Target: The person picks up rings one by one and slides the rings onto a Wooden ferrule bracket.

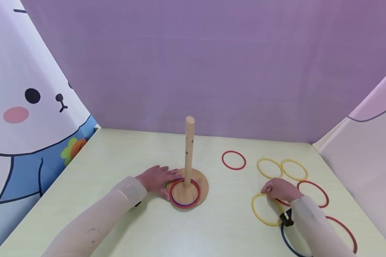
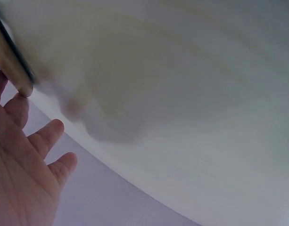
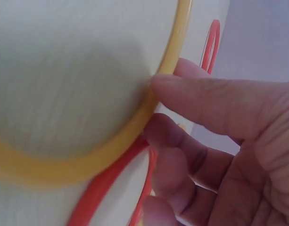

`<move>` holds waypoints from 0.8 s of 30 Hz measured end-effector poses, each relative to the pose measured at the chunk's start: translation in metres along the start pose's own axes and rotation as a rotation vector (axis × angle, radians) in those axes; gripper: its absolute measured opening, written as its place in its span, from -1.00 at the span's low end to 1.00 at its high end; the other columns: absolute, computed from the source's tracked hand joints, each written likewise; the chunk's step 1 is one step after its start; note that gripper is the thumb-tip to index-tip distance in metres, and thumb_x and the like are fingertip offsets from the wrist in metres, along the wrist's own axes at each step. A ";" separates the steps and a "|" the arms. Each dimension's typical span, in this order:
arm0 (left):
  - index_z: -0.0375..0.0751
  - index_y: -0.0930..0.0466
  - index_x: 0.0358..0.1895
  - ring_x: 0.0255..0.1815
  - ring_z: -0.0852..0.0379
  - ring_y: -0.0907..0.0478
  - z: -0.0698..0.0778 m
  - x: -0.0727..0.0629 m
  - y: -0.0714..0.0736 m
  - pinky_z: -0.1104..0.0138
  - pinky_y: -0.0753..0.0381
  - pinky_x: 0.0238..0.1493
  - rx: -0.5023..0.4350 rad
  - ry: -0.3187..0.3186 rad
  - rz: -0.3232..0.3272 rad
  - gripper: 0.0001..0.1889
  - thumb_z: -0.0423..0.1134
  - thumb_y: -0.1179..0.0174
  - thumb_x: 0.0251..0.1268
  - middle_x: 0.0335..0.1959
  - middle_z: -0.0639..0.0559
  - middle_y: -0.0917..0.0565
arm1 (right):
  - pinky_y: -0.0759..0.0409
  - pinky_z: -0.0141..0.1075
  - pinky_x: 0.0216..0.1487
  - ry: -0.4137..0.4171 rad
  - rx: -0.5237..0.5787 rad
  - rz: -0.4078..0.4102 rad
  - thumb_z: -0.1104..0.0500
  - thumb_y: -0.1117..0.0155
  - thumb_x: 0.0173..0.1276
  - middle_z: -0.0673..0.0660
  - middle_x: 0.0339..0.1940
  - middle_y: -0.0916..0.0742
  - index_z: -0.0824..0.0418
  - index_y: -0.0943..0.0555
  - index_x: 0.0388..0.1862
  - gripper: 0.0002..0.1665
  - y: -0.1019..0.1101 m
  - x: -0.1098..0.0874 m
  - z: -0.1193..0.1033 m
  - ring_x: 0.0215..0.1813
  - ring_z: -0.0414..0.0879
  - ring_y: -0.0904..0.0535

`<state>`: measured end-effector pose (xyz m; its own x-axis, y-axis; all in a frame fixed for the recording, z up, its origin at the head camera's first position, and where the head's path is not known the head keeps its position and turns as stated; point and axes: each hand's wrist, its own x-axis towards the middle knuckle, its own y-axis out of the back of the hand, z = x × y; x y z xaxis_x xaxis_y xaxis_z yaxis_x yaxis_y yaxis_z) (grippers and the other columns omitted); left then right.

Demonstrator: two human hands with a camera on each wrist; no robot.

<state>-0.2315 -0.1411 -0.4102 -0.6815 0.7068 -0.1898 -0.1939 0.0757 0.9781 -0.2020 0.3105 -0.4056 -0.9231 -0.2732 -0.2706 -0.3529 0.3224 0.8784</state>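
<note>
A wooden stand with an upright post [image 1: 189, 150] and a round base [image 1: 204, 181] stands mid-table. Around the foot of the post lie a red ring [image 1: 199, 194] and a blue-purple ring, mostly covered by the red one. My left hand [image 1: 157, 179] rests at the left edge of the base, fingers spread; in the left wrist view its fingertips [image 2: 20, 101] touch the wooden edge. To the right, my right hand [image 1: 282, 189] pinches a yellow ring [image 3: 135, 125] between thumb and index finger. That ring lies low over a red ring [image 3: 94, 190].
Two yellow rings [image 1: 269, 159] lie behind my right hand. A lone red ring [image 1: 233, 169] is right of the stand. More red rings [image 1: 349, 232] and a dark blue ring [image 1: 286, 241] lie around my right forearm. A purple backdrop [image 1: 212, 71] rises behind the table.
</note>
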 end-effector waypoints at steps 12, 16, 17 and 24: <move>-0.07 -0.28 0.42 0.31 -0.31 -0.31 0.001 -0.002 0.001 -0.13 -0.29 0.26 0.019 -0.006 0.013 -0.06 0.31 -0.31 -0.04 0.43 -0.07 -0.29 | -0.43 -0.24 -0.27 -0.084 0.012 -0.022 0.38 -0.33 0.10 -0.01 -0.42 -0.62 0.17 -0.62 -0.42 -0.87 -0.002 0.001 -0.005 -0.37 -0.10 -0.43; -0.07 -0.28 0.42 0.32 -0.33 -0.28 0.001 -0.001 0.001 -0.13 -0.27 0.27 0.003 -0.002 0.003 -0.06 0.30 -0.31 -0.03 0.44 -0.07 -0.28 | -0.40 -0.26 -0.28 -0.093 -0.004 -0.035 0.34 -0.33 0.15 -0.02 -0.44 -0.60 0.14 -0.61 -0.44 -0.89 -0.002 0.001 -0.005 -0.38 -0.10 -0.42; -0.06 -0.27 0.43 0.33 -0.33 -0.28 0.001 -0.001 0.001 -0.13 -0.26 0.28 -0.001 0.003 -0.001 -0.07 0.30 -0.31 -0.03 0.44 -0.07 -0.28 | -0.40 -0.26 -0.28 -0.091 -0.012 -0.036 0.33 -0.34 0.15 -0.02 -0.45 -0.59 0.13 -0.61 -0.44 -0.89 -0.002 0.002 -0.005 -0.38 -0.10 -0.41; -0.02 -0.25 0.44 0.34 -0.33 -0.26 0.000 -0.002 0.000 -0.14 -0.24 0.29 -0.003 0.005 -0.012 -0.07 0.30 -0.31 -0.02 0.45 -0.07 -0.27 | -0.35 -0.27 -0.33 -0.038 -0.097 -0.054 0.29 -0.33 0.14 -0.06 -0.51 -0.55 0.06 -0.58 -0.51 -0.85 -0.002 0.001 -0.006 -0.43 -0.13 -0.39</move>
<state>-0.2302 -0.1429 -0.4095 -0.6828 0.7019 -0.2025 -0.2048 0.0822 0.9754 -0.2011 0.3038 -0.4051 -0.9090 -0.2529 -0.3312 -0.3871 0.2183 0.8958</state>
